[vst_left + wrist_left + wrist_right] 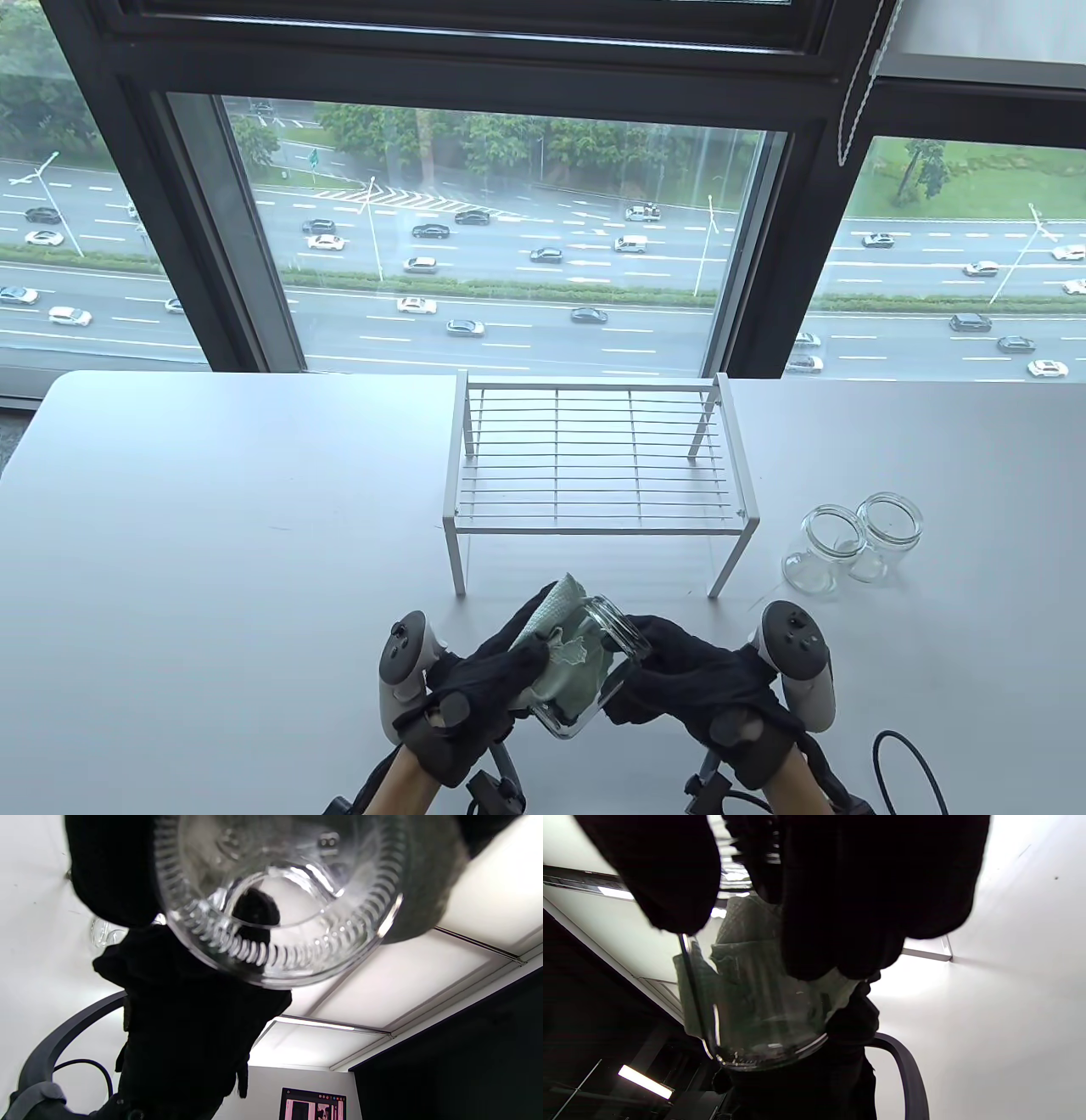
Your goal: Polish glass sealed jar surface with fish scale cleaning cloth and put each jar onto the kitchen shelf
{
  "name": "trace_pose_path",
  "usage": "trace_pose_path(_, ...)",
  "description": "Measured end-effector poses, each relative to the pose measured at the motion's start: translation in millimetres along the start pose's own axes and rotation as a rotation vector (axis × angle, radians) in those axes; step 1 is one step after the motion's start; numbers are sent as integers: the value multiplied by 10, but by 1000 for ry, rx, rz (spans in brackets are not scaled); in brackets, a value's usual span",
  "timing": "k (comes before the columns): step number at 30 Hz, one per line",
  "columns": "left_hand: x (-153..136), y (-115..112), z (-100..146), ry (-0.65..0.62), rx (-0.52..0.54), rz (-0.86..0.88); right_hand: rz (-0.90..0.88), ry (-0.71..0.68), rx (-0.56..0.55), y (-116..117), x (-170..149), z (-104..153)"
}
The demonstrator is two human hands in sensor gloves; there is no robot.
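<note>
- We see the left hand [475, 688] near the table's [212, 526] front edge, fingers curled, pressing the green cloth [570, 654] against the jar's side.
- Held jar [594, 671] is tilted above the table between both hands, mouth pointing up and right; cloth wraps its left side.
- Right hand [704, 679] grips the jar at its mouth end, fingers curled around the glass.
- White wire shelf [598, 463] stands just behind the hands, nothing on it.
- Two more jars [853, 543] stand upright and touching, right of the shelf.
</note>
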State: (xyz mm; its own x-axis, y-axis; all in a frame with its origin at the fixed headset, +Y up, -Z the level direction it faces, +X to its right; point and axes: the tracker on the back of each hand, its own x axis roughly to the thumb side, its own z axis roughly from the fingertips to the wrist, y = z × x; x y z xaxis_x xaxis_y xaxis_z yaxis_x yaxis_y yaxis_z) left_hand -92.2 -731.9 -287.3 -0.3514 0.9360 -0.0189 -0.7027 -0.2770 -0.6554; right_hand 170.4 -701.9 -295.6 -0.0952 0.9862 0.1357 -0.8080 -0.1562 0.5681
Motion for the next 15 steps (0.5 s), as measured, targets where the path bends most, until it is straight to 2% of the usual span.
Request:
trace_pose_path(1,-12,-7,-2,8,-11,2,67,-9,-2,-10,6,6)
trace_pose_path(3,-33,-18,0,28,-2,19,331,-90,-82,-27,59,30)
trace_pose_path(5,-30,-6,10,44,28,-11,470,-110,-144,-24,90,53)
trace_pose_path(8,20,-3,17,58,49,-145,459,-102,-190,-11,82,58)
trace_pose_path(11,101,-38,12,18,104,-396,453,4,-347,-18,40,89)
trace_pose_path(15,173,-111,20,-42,156,-461,315,105,-426,-36,-1,132)
